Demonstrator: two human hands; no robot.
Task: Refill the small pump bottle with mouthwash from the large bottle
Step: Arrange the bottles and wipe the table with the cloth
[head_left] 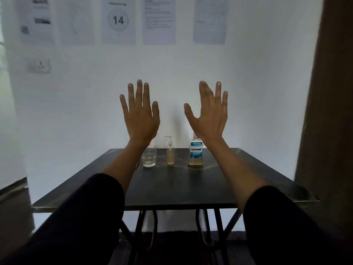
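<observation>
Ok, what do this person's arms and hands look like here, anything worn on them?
Both arms wear dark, black-looking long sleeves, pushed up so the forearms are bare. The left hand and right hand are bare: no gloves, and no rings or watch visible.

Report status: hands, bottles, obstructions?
Left hand and right hand raised, open, empty. Pump bottle and large bottle upright, untouched. Glass beside pump bottle; nothing blocking.
</observation>
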